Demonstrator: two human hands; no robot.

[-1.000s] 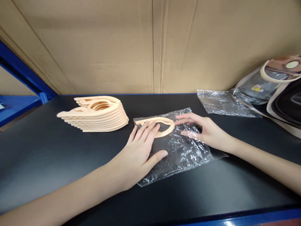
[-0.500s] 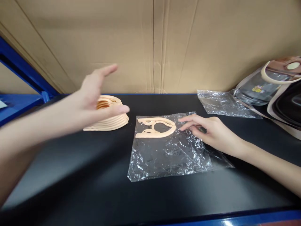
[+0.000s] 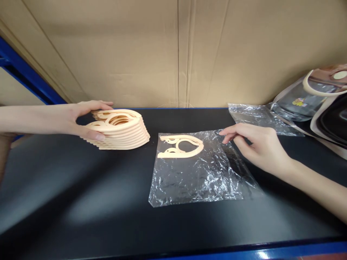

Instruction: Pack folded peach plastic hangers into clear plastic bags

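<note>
A stack of peach-coloured folding hangers [image 3: 127, 135] lies on the black table at the left, folded and nested one on another. My left hand [image 3: 81, 117] is around its left end, thumb on the near side and fingers on the far side. One more folded hanger [image 3: 189, 154] lies flat at the upper left of a clear plastic bag [image 3: 187, 184]; whether it is inside or on top is hard to tell. At the bag's upper right edge is my right hand [image 3: 257, 144], fingers loosely curled and apart, fingertips at the film with no clear grip on it.
A second clear plastic bag [image 3: 260, 117] lies at the back right. Beside it stands a transparent bag [image 3: 292, 103] with a cream handle, partly out of view. Cardboard [image 3: 130, 54] walls the back, and a blue frame [image 3: 46, 83] rises at the left.
My left hand has come down from above the hanger stack and now grasps its left end. My right hand has drawn back to the right, away from the single hanger.
</note>
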